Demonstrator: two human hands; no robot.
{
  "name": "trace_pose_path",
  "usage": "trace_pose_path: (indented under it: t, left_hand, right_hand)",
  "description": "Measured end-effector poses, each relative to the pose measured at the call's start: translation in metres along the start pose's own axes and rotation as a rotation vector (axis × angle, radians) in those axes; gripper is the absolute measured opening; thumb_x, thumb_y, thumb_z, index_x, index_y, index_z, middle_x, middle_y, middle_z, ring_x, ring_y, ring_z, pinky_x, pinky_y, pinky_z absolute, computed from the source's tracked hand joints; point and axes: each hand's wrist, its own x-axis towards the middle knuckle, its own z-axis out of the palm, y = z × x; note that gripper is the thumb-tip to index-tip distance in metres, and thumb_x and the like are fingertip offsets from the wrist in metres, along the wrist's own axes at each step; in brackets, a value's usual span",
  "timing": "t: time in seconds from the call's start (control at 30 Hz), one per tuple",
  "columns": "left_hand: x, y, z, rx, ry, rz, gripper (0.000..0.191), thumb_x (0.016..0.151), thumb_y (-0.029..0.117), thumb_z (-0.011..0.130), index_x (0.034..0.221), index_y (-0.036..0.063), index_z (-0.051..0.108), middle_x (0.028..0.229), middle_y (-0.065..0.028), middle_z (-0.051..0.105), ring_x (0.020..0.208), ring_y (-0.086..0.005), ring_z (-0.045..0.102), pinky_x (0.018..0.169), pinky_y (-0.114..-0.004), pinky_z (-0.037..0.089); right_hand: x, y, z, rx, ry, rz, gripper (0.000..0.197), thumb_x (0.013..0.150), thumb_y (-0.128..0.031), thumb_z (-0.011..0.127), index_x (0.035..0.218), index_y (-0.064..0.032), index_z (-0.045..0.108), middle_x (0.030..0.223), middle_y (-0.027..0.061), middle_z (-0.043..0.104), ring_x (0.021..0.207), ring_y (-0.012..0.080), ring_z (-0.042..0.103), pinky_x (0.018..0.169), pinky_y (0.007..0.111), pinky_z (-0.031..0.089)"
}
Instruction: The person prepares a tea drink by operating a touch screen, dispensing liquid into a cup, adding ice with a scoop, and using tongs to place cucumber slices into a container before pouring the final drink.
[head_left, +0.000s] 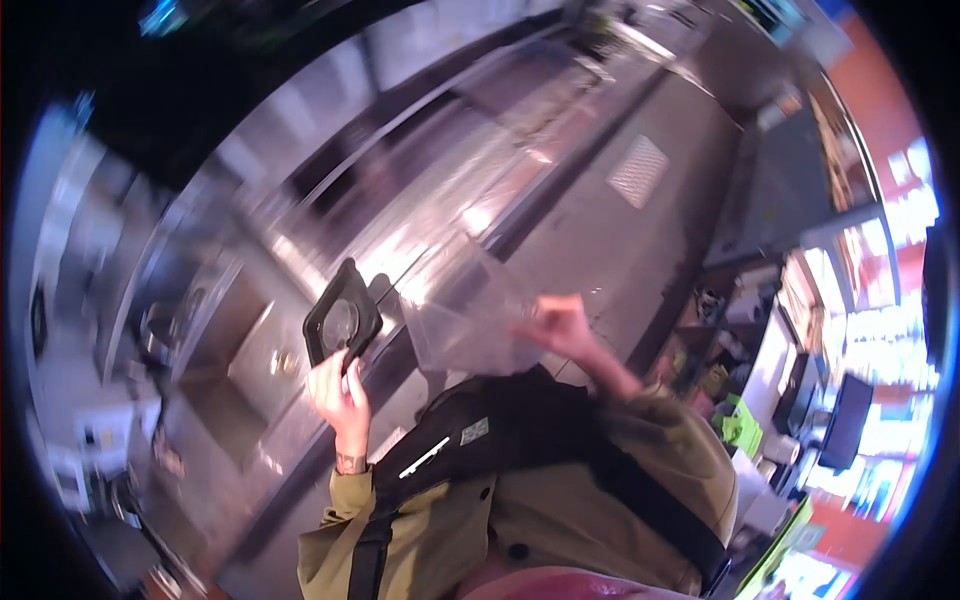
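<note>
My left hand (337, 397) grips the near edge of a small black tray or lid (364, 295). A clear round piece (340, 324), perhaps a cup or a window in it, shows at the tray's middle. To the right, my right hand (559, 326) has hold of the side of a clear plastic container (465, 315), which is blurred and tilted in front of my body. Both objects are held up near the front edge of a stainless steel counter (405, 244). The fingertips of my right hand are too blurred to make out.
A steel sink basin (232, 390) lies at left. The counter runs away to the upper right beside a grey floor (600, 232) with a pale grate or mat (637, 171). Shelving with mixed goods (720, 322) and a dark monitor (847, 420) stand on the right.
</note>
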Motion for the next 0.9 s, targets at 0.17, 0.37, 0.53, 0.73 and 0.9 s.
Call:
trace_pose_path:
  t: [0.17,0.37,0.53,0.73,0.9]
  left_hand:
    - [0.083,0.096,0.175,-0.120,-0.217,0.276,0.023,0.080,0.010,0.070,0.102,0.0049,0.065,0.092,-0.0069,0.065,0.085,-0.0280,0.057,0.079,-0.039,0.043]
    - [0.156,0.099,0.370,0.362,-0.662,0.205,0.025,0.083,0.014,0.064,0.106,0.0047,0.061,0.102,-0.0108,0.062,0.095,-0.0327,0.055,0.083,-0.041,0.044]
    - [0.245,0.181,0.423,0.236,-0.812,0.265,0.044,0.074,0.019,0.074,0.113,0.0040,0.058,0.113,-0.0148,0.060,0.104,-0.0375,0.054,0.089,-0.046,0.043]
    - [0.348,0.309,0.625,-0.525,-0.821,0.140,0.043,0.075,0.017,0.075,0.110,-0.0006,0.059,0.104,-0.0174,0.064,0.096,-0.0312,0.062,0.084,-0.038,0.050]
    - [0.492,0.395,0.817,-0.754,-0.479,0.060,0.052,0.075,0.020,0.079,0.117,-0.0012,0.056,0.108,-0.0152,0.063,0.100,-0.0238,0.061,0.087,-0.033,0.049]
  right_hand:
    - [-0.031,0.058,-0.119,-0.198,0.393,0.122,0.052,0.068,-0.044,0.081,0.052,-0.0058,0.051,0.047,0.0077,0.049,0.041,0.0248,0.049,0.046,0.035,0.043]
    - [-0.017,0.099,-0.255,-0.428,0.696,0.239,0.044,0.068,-0.041,0.079,0.055,-0.0083,0.054,0.047,0.0084,0.050,0.045,0.0283,0.057,0.045,0.037,0.045]
    - [0.045,0.132,-0.330,-0.328,0.796,0.279,0.043,0.067,-0.032,0.083,0.055,-0.0051,0.051,0.047,0.0089,0.050,0.042,0.0269,0.053,0.044,0.034,0.043]
    - [0.183,0.190,-0.431,-0.126,0.780,0.416,0.044,0.069,-0.034,0.084,0.060,-0.0012,0.056,0.052,0.0093,0.054,0.047,0.0147,0.049,0.049,0.033,0.042]
    - [0.295,0.205,-0.535,-0.047,0.631,0.535,0.040,0.069,-0.031,0.085,0.066,-0.0002,0.060,0.054,0.0068,0.056,0.053,0.0090,0.046,0.051,0.030,0.042]
